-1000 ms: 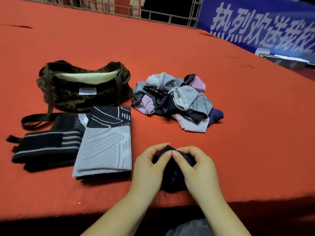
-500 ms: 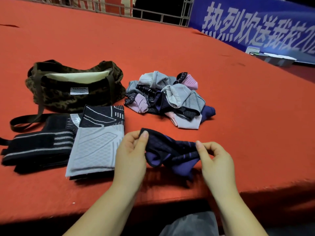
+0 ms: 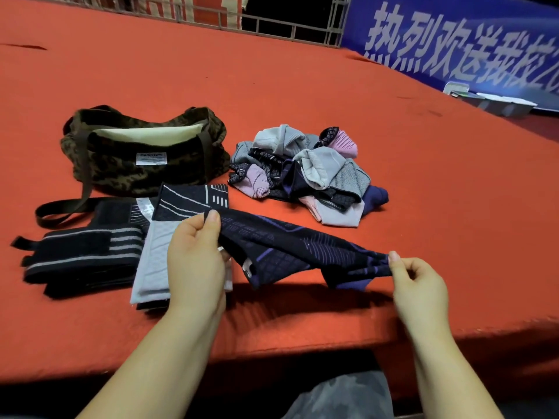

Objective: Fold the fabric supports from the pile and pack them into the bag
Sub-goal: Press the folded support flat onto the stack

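Observation:
A dark navy and purple patterned fabric support [image 3: 290, 252] is stretched out just above the red table near its front edge. My left hand [image 3: 193, 261] pinches its left end, and my right hand [image 3: 417, 285] pinches its right end. The pile of grey, pink and navy supports [image 3: 305, 173] lies behind it in the middle. A camouflage bag [image 3: 142, 152] stands open at the back left. In front of the bag lie a folded grey and black support [image 3: 163, 246] and a black striped strap support [image 3: 78, 255].
The red table's front edge [image 3: 302, 352] runs just below my hands. A blue banner [image 3: 453, 40] and a grey tray [image 3: 502, 104] stand at the far right. A metal railing [image 3: 272, 25] lines the back.
The dark support was bunched between both hands at the front edge. My hands have moved apart and pulled it out long, the left hand going up and left.

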Available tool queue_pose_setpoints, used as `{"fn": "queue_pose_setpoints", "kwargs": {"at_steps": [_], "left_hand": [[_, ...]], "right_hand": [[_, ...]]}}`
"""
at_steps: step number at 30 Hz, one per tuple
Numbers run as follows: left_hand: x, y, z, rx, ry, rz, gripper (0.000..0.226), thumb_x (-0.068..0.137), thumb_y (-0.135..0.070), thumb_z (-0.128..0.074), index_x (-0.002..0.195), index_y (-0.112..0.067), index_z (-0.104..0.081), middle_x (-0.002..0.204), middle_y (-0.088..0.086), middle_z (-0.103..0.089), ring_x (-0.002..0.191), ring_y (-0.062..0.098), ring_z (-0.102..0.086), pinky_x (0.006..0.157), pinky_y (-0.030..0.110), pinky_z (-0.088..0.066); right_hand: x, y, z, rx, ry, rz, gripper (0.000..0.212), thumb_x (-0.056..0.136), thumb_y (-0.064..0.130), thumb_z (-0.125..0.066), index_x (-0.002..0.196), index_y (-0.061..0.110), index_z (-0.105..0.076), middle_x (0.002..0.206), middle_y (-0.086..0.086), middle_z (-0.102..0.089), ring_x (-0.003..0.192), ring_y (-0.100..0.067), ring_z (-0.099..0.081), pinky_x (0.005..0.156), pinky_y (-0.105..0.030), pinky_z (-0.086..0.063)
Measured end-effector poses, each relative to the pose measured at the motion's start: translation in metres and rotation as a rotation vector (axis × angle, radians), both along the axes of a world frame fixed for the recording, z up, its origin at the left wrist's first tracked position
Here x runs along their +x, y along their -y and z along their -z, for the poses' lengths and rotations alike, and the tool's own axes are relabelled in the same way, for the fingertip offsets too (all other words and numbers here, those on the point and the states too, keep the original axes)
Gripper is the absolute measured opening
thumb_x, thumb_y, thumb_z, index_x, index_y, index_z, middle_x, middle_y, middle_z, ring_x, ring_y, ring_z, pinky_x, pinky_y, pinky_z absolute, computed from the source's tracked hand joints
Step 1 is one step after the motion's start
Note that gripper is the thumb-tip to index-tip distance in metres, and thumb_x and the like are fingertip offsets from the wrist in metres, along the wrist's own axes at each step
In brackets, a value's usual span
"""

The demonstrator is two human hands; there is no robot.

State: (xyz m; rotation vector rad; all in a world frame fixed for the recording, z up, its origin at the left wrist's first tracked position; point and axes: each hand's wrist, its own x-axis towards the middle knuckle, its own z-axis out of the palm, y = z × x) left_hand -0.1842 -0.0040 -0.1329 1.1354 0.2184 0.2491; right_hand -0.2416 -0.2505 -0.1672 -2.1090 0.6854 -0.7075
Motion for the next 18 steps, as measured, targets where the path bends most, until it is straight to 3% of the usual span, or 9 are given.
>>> {"fn": "queue_pose_setpoints", "kwargs": {"at_steps": [4,8,11,13,16,18], "left_hand": [[0.003,0.000,-0.005,0.016,-0.010,-0.016,0.021,0.098,-0.020,-0.048,0.079,-0.016,-0.055,0.067,-0.002,-0.062,0.056,0.007,-0.056,0.058,0.027,-0.047],[-0.012,0.028,0.010,0.296,0.025,0.086,0.021,0.095,-0.021,-0.053,0.079,-0.009,-0.058,0.065,0.002,-0.061,0.059,0.008,-0.055,0.061,0.019,-0.044],[-0.020,0.050,0.032,0.225,-0.119,0.253,0.015,0.094,-0.022,-0.055,0.091,-0.010,-0.062,0.087,0.008,-0.071,0.087,0.023,-0.067,0.083,0.036,-0.052],[-0.017,0.055,0.044,0.310,-0.188,0.274,0.016,0.094,-0.023,-0.055,0.102,-0.011,-0.062,0.099,0.004,-0.070,0.098,0.024,-0.065,0.088,0.033,-0.049],[-0.023,0.056,0.049,0.639,-0.149,0.269,0.054,0.092,-0.030,-0.057,0.140,-0.015,-0.037,0.142,0.006,-0.042,0.131,0.019,-0.039,0.106,0.020,-0.027],[-0.036,0.052,0.049,0.955,0.063,0.206,0.076,0.089,-0.045,-0.054,0.150,-0.018,-0.017,0.157,0.008,-0.011,0.143,0.018,-0.013,0.114,0.024,-0.006]], "right_hand": [[0.003,0.006,-0.018,-0.025,0.049,0.025,0.028,0.095,0.026,-0.054,0.077,0.005,-0.060,0.069,-0.007,-0.057,0.072,-0.024,-0.050,0.061,-0.029,-0.024],[0.004,0.010,-0.036,0.020,0.078,0.006,0.032,0.092,0.031,-0.058,0.071,0.007,-0.061,0.063,-0.006,-0.057,0.065,-0.022,-0.049,0.061,-0.028,-0.028],[0.010,0.007,-0.031,0.062,-0.055,-0.053,0.029,0.088,0.033,-0.062,0.069,0.011,-0.062,0.063,-0.001,-0.059,0.067,-0.022,-0.052,0.065,-0.028,-0.036],[0.011,0.001,-0.016,0.103,-0.155,-0.099,0.021,0.086,0.032,-0.066,0.085,0.011,-0.066,0.070,0.003,-0.061,0.072,-0.019,-0.056,0.069,-0.027,-0.039],[-0.001,-0.016,0.008,0.152,-0.174,-0.165,0.044,0.083,0.027,-0.070,0.122,0.012,-0.056,0.105,0.001,-0.060,0.087,-0.015,-0.058,0.081,-0.026,-0.043],[-0.014,-0.028,0.021,0.027,-0.062,-0.154,0.055,0.079,0.024,-0.074,0.128,0.013,-0.052,0.117,0.002,-0.053,0.100,-0.013,-0.054,0.092,-0.027,-0.041]]}}
